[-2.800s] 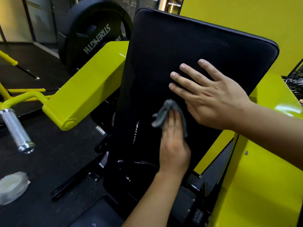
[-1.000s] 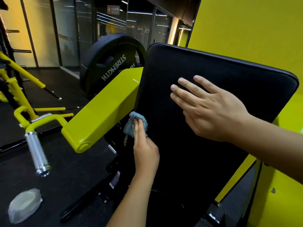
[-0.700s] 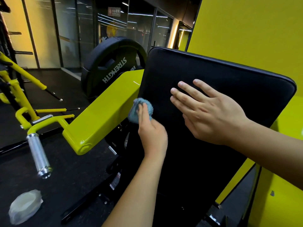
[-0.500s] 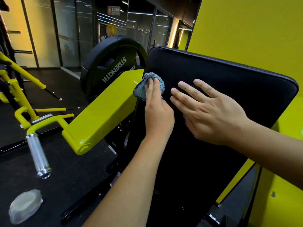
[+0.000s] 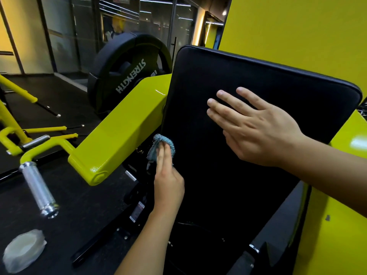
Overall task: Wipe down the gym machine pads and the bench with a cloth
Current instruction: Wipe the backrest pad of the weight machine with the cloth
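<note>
A tall black machine pad (image 5: 228, 76) stands upright and fills the middle of the view. My left hand (image 5: 168, 183) presses a small bunched blue-grey cloth (image 5: 156, 143) against the pad's left edge, about halfway up, with straight fingers laid over it. The thumb is hidden. My right hand (image 5: 256, 128) lies flat on the upper middle of the pad, fingers spread and pointing up-left. The two hands are apart, and the right hand does not touch the cloth.
A yellow machine arm (image 5: 119, 135) runs close along the pad's left side, ending in a chrome handle (image 5: 38, 189). A black weight plate (image 5: 123, 76) hangs behind it. A clear plastic roll (image 5: 21, 251) lies on the dark floor. A yellow frame panel (image 5: 337, 235) borders the right.
My left hand first slid the cloth up the pad's left edge to near the top corner, then back down to mid-height. My right hand has stayed flat on the pad.
</note>
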The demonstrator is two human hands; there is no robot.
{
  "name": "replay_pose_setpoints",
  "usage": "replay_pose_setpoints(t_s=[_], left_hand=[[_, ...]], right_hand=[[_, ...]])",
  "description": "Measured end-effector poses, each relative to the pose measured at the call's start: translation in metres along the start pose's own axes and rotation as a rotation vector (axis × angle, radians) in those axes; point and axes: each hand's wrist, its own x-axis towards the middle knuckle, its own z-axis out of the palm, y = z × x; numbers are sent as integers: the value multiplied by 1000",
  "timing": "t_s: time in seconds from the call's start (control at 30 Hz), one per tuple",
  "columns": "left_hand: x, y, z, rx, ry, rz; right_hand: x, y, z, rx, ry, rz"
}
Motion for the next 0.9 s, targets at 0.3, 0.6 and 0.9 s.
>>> replay_pose_setpoints(t_s=[0.3, 0.6, 0.9], left_hand=[[-10, -16, -11, -47, -50, -114], [-1, -26, -15, -161, -72, -86], [-20, -16, 7, -206, 75, -117]], right_hand=[[2, -5, -5, -20, -10, 38], [3, -6, -10, -13, -19, 39], [2, -5, -5, -27, 40, 19]])
